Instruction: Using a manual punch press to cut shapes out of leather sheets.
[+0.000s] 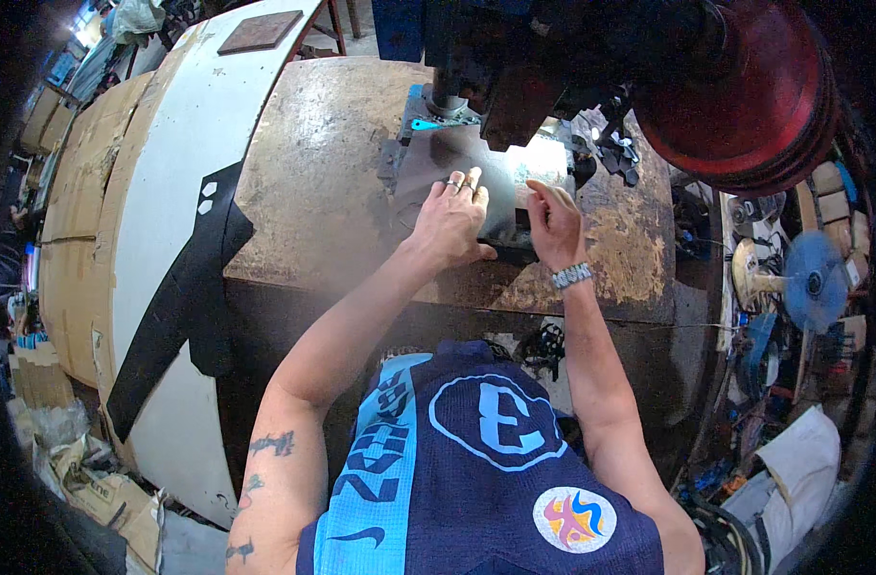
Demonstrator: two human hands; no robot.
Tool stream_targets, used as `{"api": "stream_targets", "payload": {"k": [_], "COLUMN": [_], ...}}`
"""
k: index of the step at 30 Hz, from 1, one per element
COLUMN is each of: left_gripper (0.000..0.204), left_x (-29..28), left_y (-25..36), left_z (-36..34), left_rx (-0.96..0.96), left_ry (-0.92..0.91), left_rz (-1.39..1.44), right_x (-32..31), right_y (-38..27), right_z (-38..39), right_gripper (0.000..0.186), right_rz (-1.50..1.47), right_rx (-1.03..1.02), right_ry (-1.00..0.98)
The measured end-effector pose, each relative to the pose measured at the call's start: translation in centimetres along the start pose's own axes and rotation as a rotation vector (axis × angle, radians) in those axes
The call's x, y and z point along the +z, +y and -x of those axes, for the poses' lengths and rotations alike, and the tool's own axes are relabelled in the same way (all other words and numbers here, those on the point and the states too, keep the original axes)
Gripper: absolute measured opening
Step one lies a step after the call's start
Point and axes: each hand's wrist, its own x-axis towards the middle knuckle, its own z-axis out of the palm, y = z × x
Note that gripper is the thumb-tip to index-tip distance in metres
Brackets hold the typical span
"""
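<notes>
My left hand [454,218] lies palm down with its fingers apart on a smooth grey sheet or plate [428,165] on the bed of a machine. Rings show on its fingers. Just to the right, my right hand [556,228] is held on edge beside the bright, lit part of the bed [543,163]. Its fingers are loosely bent and nothing shows in them. A metal-banded watch [571,276] circles the right wrist. The dark machine head [524,105] overhangs the bed and hides part of it.
A red pulley wheel [735,105] juts out at upper right. Small black cut pieces [618,158] lie right of the bed on the worn wooden table [313,163]. Black sheet material [184,297] drapes over a white board [184,144] at left. A blue-bladed fan [814,280] stands at right.
</notes>
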Motion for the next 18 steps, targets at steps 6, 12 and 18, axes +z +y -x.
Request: {"api": "stream_targets", "payload": {"k": [6, 12, 18], "left_gripper": [0.101, 0.104, 0.108], "left_x": [-0.1, 1.2, 1.4], "left_y": [-0.7, -1.2, -1.2], "left_z": [-0.2, 0.3, -0.2], "left_rx": [-0.021, 0.018, 0.019], "left_ry": [-0.086, -0.002, -0.027], "left_rz": [0.069, 0.039, -0.019], "right_x": [1.2, 1.6, 2.1], "right_y": [-0.7, 0.3, 0.1], "right_z": [-1.3, 0.0, 0.1], "right_gripper": [0.028, 0.029, 0.031], "right_rz": [0.26, 0.164, 0.246], "right_rx": [-0.08, -0.073, -0.226], "right_ry": [-0.157, -0.106, -0.036]}}
